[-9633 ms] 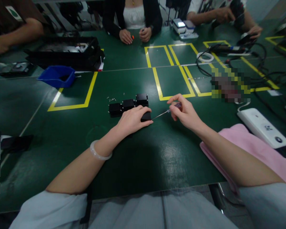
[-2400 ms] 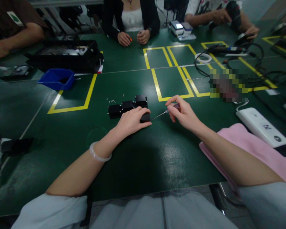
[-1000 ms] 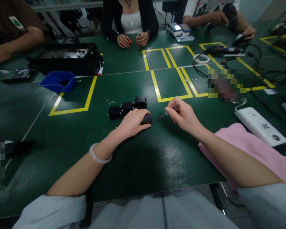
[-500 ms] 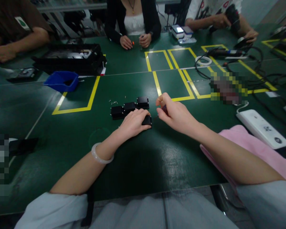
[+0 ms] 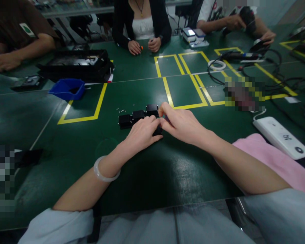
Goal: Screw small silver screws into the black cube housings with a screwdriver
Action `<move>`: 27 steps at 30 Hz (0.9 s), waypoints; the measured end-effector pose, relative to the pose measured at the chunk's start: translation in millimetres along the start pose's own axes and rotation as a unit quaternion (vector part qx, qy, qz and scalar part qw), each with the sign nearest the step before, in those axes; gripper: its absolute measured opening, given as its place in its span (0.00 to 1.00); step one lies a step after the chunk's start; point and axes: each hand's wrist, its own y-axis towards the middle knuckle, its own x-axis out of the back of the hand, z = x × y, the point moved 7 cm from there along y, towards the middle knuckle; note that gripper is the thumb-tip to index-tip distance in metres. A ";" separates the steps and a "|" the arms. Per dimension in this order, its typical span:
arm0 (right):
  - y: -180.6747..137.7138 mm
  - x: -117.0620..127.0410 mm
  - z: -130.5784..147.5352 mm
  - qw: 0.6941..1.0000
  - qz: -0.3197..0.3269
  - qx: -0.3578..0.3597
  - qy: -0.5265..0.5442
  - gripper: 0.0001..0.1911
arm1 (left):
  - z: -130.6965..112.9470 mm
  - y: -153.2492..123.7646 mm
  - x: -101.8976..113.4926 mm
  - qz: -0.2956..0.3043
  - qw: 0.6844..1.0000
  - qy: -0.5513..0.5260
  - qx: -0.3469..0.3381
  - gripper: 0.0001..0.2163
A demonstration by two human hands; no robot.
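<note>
My left hand point(image 5: 141, 134) is closed over a small black box-shaped part point(image 5: 158, 130), gripping it against the table; the hand covers most of it. Close against its far right corner, my right hand point(image 5: 181, 123) is pinched, fingertips touching or nearly touching my left fingers. Whatever the right fingers hold is hidden now; a dark object with a thin tip showed there earlier. Just beyond stand three similar black parts, left point(image 5: 124, 120), middle point(image 5: 138, 115) and right point(image 5: 151, 109), in a slanting row. Several tiny screws point(image 5: 122, 110) lie scattered behind them.
Farther left sit a blue bin point(image 5: 67, 88) and stacked black trays point(image 5: 76, 66). Yellow tape point(image 5: 189, 106) marks the green table point(image 5: 142, 183). At right are a white power strip point(image 5: 282, 137), a pink cloth point(image 5: 266, 149) and cables. Other people sit across the table.
My right hand has moved left, from beside the black part to right up against it and my left hand. The left hand keeps its hold.
</note>
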 end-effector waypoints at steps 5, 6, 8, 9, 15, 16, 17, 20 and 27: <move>-0.7 -1.4 -3.2 1.000 0.013 0.006 -0.022 0.10 | -4.3 3.4 -5.8 0.034 0.999 0.000 0.009 0.10; -1.2 -1.2 -3.7 1.000 0.013 0.008 -0.020 0.10 | -5.7 4.6 -5.6 0.040 0.999 0.009 0.008 0.09; -2.6 -0.5 -4.5 1.000 0.014 0.012 -0.011 0.10 | -8.6 7.0 -4.6 0.055 0.998 0.026 0.007 0.09; -3.4 0.0 -4.7 1.000 0.015 0.014 -0.007 0.10 | -10.1 8.0 -3.9 0.062 0.998 0.033 0.006 0.09; -7.3 3.0 -0.8 0.999 0.030 0.030 -0.001 0.09 | -17.0 11.9 -0.8 0.090 0.995 0.045 -0.003 0.10; -7.7 3.6 0.2 0.999 0.030 0.036 0.002 0.09 | -17.6 12.3 -0.7 0.092 0.995 0.044 -0.004 0.10; -8.1 4.3 1.0 0.999 0.028 0.041 0.007 0.10 | -17.9 12.7 -0.8 0.093 0.995 0.041 -0.006 0.11; -8.9 6.3 1.0 0.998 0.019 0.048 0.021 0.10 | -17.0 13.3 -1.7 0.094 0.995 0.033 -0.004 0.12; -10.6 15.9 -2.0 0.998 -0.011 0.046 0.045 0.08 | -12.8 7.3 -0.2 0.090 0.996 0.005 0.006 0.10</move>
